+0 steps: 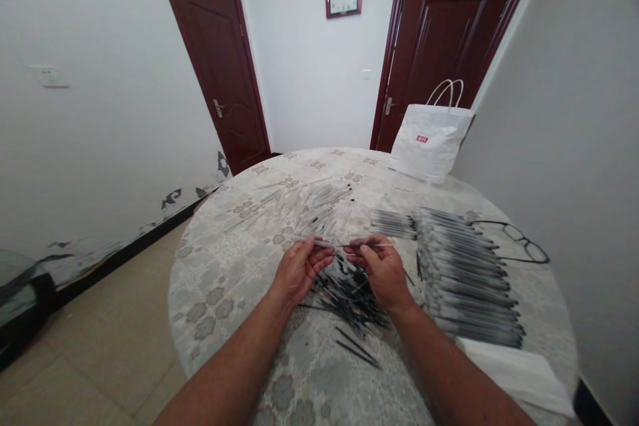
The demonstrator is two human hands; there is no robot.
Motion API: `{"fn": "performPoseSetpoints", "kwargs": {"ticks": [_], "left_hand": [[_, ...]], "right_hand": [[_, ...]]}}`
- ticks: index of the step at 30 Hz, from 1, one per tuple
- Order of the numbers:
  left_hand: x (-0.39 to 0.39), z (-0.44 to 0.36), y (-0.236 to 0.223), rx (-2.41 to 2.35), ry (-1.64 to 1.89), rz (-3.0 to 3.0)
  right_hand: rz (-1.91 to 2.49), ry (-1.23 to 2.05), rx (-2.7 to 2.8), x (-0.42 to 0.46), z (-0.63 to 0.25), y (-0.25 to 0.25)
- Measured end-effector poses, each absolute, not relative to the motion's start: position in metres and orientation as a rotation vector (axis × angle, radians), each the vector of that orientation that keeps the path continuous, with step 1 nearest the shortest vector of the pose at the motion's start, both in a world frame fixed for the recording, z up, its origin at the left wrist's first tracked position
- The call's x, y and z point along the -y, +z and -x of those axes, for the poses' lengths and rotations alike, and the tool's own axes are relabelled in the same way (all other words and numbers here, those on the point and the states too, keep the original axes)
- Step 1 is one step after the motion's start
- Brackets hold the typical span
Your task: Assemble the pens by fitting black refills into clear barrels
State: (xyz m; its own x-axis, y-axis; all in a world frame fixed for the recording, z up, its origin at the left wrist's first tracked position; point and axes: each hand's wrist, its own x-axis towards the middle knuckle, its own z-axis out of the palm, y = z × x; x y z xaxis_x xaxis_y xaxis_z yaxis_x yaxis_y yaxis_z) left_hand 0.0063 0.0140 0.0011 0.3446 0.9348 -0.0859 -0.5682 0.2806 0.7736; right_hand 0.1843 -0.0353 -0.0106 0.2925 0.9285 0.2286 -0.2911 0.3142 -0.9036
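My left hand [299,269] is closed in a pinch on a thin clear tube, held level above the table. Facing it, my right hand [382,269] pinches a slim dark stick whose tip points toward the tube; whether the two touch is too small to tell. Under my hands lies a loose pile of dark sticks [349,303], with a few strays nearer me. Beyond them are scattered clear tubes [314,203]. To the right, dark sticks in clear tubes are stacked in a long row [464,273], beside a smaller flat group [392,223].
A patterned cloth covers the round table [210,339]. At its back right stands a white paper bag [432,140] with handles. Eyeglasses [519,236] lie beyond the stack at the right edge. A white folded item [519,373] is near my right forearm.
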Motion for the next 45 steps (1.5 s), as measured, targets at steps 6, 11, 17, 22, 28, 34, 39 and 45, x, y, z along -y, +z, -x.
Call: {"fn": "performPoseSetpoints", "kwargs": {"ticks": [6,11,17,22,28,34,39,45], "left_hand": [[-0.01,-0.006,0.0,-0.59,1.084,-0.704],[-0.009,-0.006,0.0,-0.576,1.053,-0.699],[-0.008,-0.006,-0.001,-0.533,0.996,-0.736],[-0.006,-0.007,-0.002,-0.497,0.968,-0.709],[-0.006,-0.007,-0.003,-0.466,0.977,-0.62],[0.003,-0.01,-0.001,-0.378,0.884,-0.611],[-0.01,0.0,0.001,-0.39,0.98,-0.465],[-0.032,0.019,0.009,-0.427,1.146,-0.299]], "right_hand": [[0.868,0.969,0.909,0.037,-0.181,-0.009],[0.894,0.925,0.976,0.041,-0.181,-0.003],[1.055,0.821,1.183,0.047,-0.178,0.001],[1.017,0.914,1.2,0.047,-0.179,-0.004],[0.924,0.974,1.134,0.044,-0.186,-0.002],[1.12,0.932,1.422,0.034,-0.159,0.021],[1.176,0.817,1.406,0.021,-0.174,0.03],[1.725,0.261,1.873,0.023,-0.229,0.01]]}}
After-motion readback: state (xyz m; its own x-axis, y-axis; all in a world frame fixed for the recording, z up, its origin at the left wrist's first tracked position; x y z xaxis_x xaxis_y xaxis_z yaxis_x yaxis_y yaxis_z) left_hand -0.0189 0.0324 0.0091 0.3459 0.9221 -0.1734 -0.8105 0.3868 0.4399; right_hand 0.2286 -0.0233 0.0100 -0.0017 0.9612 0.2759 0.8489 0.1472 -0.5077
